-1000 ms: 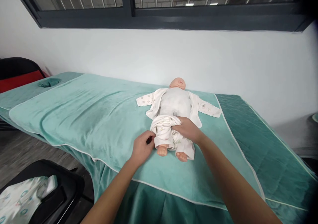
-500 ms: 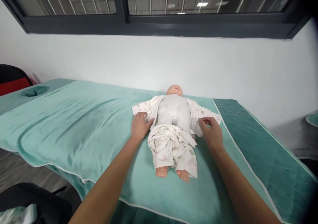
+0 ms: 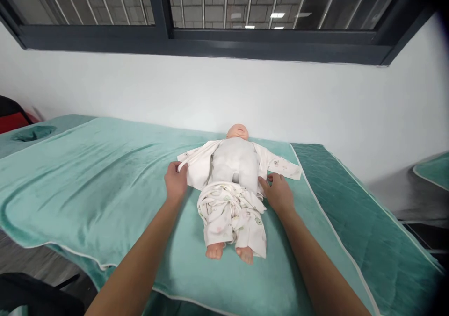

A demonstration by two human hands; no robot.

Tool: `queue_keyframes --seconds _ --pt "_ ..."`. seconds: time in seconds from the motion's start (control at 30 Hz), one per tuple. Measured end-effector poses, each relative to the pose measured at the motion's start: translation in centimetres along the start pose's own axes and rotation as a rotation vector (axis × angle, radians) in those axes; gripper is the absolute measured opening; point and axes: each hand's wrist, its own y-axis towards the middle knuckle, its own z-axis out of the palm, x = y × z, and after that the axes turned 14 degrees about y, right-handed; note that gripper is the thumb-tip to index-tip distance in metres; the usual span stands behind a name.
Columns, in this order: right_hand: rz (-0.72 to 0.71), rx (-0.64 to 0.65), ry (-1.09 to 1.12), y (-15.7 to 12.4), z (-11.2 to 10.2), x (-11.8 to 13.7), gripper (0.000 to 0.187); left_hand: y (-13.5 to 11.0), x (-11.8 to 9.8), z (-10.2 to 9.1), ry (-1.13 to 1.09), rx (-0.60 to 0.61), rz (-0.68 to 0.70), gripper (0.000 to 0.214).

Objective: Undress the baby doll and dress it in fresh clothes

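Observation:
A baby doll (image 3: 234,161) lies on its back on a teal towel (image 3: 105,185), head toward the wall. Its printed white top (image 3: 199,164) is spread open, baring the grey torso, and printed white trousers (image 3: 231,213) cover its legs. My left hand (image 3: 176,181) pinches the left flap of the open top and lifts its edge slightly. My right hand (image 3: 278,192) lies on the right flap beside the doll's hip, its fingers curled onto the fabric.
The towel covers a padded table along a white wall under a dark-framed window (image 3: 224,17). A darker teal quilted cover (image 3: 361,222) shows at the right. A face hole (image 3: 33,132) sits at the table's far left end. A black chair (image 3: 35,297) stands at the bottom left.
Both hands left the trousers' waistband and moved up to the open top's flaps. My left hand now pinches the left flap. The view shifted, so the doll sits lower in frame.

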Motion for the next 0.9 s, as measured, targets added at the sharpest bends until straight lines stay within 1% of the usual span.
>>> queue_keyframes --seconds 0.07,0.13,0.2,0.23,0.3,0.37,0.43,0.5,0.53,0.6,0.63,0.7,0.73,0.77,0.8,0.83,0.87,0.9 --pt "0.016 0.060 0.014 -0.4 -0.3 -0.2 0.040 -0.3 0.4 -0.8 0.041 -0.005 0.006 0.023" --pt "0.021 0.125 0.061 -0.8 -0.6 -0.3 0.039 -0.5 0.6 -1.3 0.112 0.007 0.059 0.022" --pt "0.019 0.138 0.171 -1.0 -1.0 -0.6 0.038 -0.5 0.6 -1.5 0.183 0.017 0.088 0.023" --pt "0.014 0.120 0.241 -1.0 -1.3 -0.9 0.038 -0.5 0.5 -1.5 0.221 0.022 0.088 0.023" --pt "0.008 0.036 0.358 -0.9 -2.0 -2.0 0.037 -0.5 0.3 -1.4 0.303 0.034 0.083 0.024" --pt "0.009 -0.068 0.391 -0.8 -3.1 -3.7 0.037 -0.6 0.0 -1.1 0.380 0.055 0.074 0.026" --pt "0.023 -0.130 0.340 -0.7 -4.3 -5.5 0.039 -0.8 -0.1 -0.9 0.440 0.091 0.068 0.028" --pt "0.054 -0.130 0.253 -0.7 -5.3 -6.9 0.040 -0.9 0.0 -0.6 0.474 0.114 0.075 0.029" --pt "0.072 -0.125 0.199 -0.8 -5.6 -7.3 0.040 -0.9 0.1 -0.5 0.485 0.102 0.096 0.030" --pt "0.089 -0.143 0.080 -1.2 -5.8 -7.3 0.037 -1.0 0.2 -0.3 0.500 0.020 0.186 0.032" --pt "0.080 -0.175 0.021 -1.4 -5.8 -7.0 0.036 -1.1 0.2 -0.3 0.494 -0.038 0.248 0.033" --pt "0.003 -0.264 -0.082 -1.9 -5.5 -6.0 0.036 -1.6 -0.1 -0.4 0.427 -0.117 0.380 0.029" --pt "-0.065 -0.299 -0.114 -2.2 -5.2 -5.3 0.036 -1.9 -0.3 -0.5 0.360 -0.112 0.438 0.025" --pt "-0.148 -0.319 -0.122 -2.6 -4.9 -4.5 0.035 -2.4 -0.7 -0.6 0.279 -0.068 0.489 0.020" --pt "-0.235 -0.318 -0.096 -3.0 -4.6 -3.6 0.033 -2.9 -1.0 -0.8 0.189 0.011 0.528 0.018" --pt "-0.313 -0.284 -0.029 -3.3 -4.2 -2.7 0.030 -3.4 -1.4 -0.9 0.102 0.122 0.551 0.017" --pt "-0.371 -0.221 0.070 -3.7 -3.8 -1.7 0.026 -3.8 -1.8 -1.0 0.023 0.245 0.550 0.019" --pt "-0.403 -0.133 0.194 -4.1 -3.3 -0.7 0.021 -4.2 -2.1 -1.1 -0.058 0.355 0.517 0.021"
